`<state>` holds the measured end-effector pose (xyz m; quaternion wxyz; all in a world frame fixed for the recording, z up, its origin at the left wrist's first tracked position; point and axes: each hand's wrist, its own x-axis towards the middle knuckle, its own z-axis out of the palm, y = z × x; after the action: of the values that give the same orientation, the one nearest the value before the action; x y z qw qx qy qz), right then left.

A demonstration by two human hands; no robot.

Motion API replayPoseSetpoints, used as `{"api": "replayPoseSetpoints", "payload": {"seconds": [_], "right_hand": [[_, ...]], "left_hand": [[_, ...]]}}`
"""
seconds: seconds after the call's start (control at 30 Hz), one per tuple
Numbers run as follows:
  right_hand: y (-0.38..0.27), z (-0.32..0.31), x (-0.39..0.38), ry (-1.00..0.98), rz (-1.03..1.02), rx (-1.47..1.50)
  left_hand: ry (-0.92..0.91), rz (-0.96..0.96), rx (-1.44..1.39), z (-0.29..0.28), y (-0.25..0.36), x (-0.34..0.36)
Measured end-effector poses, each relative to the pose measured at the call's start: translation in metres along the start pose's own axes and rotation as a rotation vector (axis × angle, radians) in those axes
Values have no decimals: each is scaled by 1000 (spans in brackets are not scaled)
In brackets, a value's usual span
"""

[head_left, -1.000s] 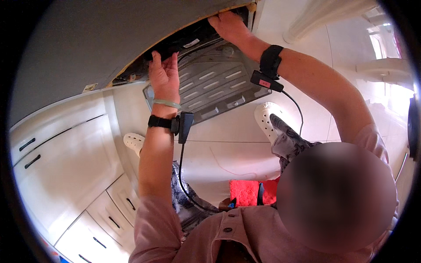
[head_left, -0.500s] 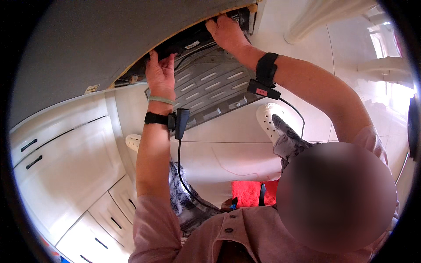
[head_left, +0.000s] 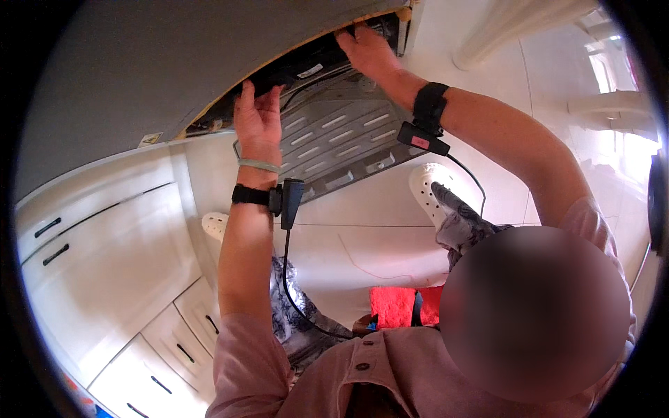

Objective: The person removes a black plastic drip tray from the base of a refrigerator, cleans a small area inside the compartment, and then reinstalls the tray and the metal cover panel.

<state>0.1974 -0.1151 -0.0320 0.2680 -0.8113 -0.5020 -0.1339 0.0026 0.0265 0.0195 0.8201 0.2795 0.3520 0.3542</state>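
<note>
A long black part (head_left: 291, 72) with a white label lies inside the narrow opening along the lower edge of a large grey appliance panel (head_left: 146, 66). My left hand (head_left: 258, 117) is palm up at its near left end, thumb and fingers curved around the edge. Toward the opening's right end, my right hand (head_left: 368, 53) grips the same black part from above, its fingertips partly hidden in the dark gap. A thin black cable (head_left: 300, 89) runs below the part. Under the opening lies a grey slotted plate (head_left: 334, 139).
White cabinets with drawers (head_left: 111, 279) stand at the left. A pale chair leg (head_left: 488, 35) rises at the upper right. My white clogs (head_left: 426, 188) rest on the tiled floor, with a red fluffy seat (head_left: 391, 306) beneath me. Cables hang from both wrist straps.
Both hands have shifted slightly to the right. The left has also drawn a little toward me, while the black part appears in nearly the same place.
</note>
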Motion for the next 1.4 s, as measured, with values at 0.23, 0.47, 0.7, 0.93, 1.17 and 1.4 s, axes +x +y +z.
{"api": "replayPoseSetpoints", "payload": {"seconds": [0.23, 0.47, 0.7, 0.93, 1.17, 1.4], "right_hand": [[-9, -18, 4, -146, 580, 775], [-11, -31, 11, -74, 364, 729], [15, -10, 15, -247, 426, 555], [44, 11, 9, -83, 164, 480], [12, -4, 19, -105, 416, 588], [-2, -23, 21, -165, 534, 738]], "left_hand": [[33, 17, -18, -9, -7, -10], [-85, 186, 86, -1, -18, -30], [-102, 161, -28, 1, -14, -19], [-108, 170, -35, 4, -15, -9], [-91, 209, 10, -2, -13, -4], [-59, 186, -3, -2, -19, 0]]}}
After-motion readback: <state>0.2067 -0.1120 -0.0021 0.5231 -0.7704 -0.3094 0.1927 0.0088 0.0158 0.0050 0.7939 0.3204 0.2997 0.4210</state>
